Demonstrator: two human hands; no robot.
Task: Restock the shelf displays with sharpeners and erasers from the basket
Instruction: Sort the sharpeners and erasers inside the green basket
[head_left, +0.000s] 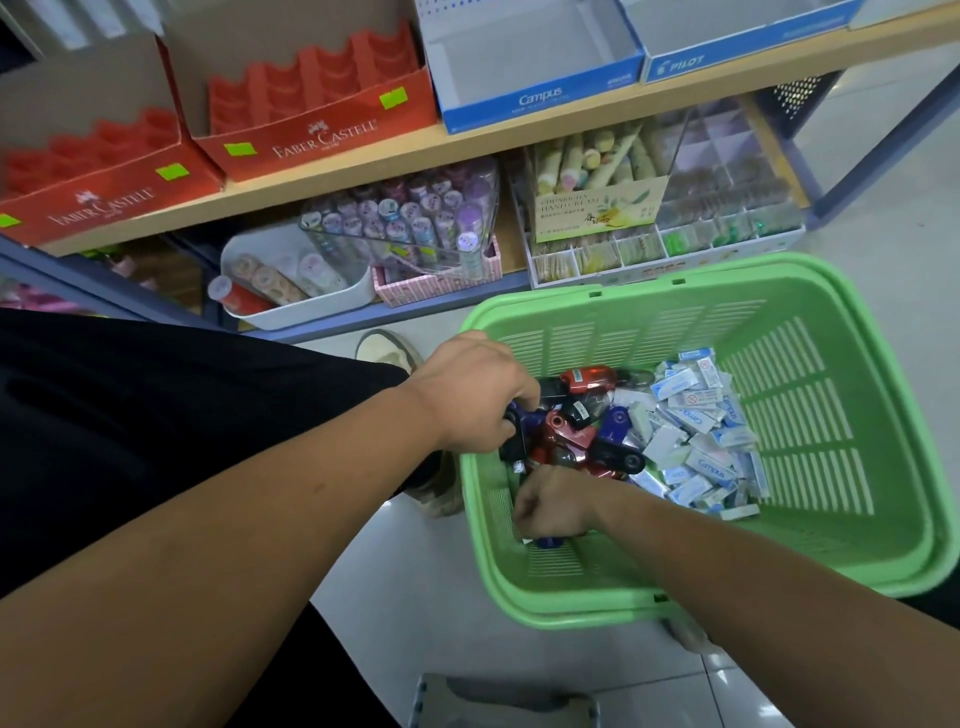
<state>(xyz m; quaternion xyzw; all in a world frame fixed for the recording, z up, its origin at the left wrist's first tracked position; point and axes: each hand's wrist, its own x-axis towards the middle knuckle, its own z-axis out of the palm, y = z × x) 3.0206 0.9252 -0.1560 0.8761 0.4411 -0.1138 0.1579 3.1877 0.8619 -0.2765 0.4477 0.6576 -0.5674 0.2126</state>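
Inside the basket (810, 364), left hand (467, 395) grips sharpeners (566, 436); right hand (553, 506) curls downward, its grasp too hidden to tell.

Along the shelf (467, 136) front edge, left to right: "FABER-CASTELL" in white on a red box (104, 202), the same on a second red box (322, 137), "Campus" on a white-and-blue box (540, 98), "PILOT" on a blue box (685, 65). Below, "HAND CREAM" on a pale card (597, 213), smaller print unreadable. In the basket (883, 467), "Campus" on erasers (711, 462).
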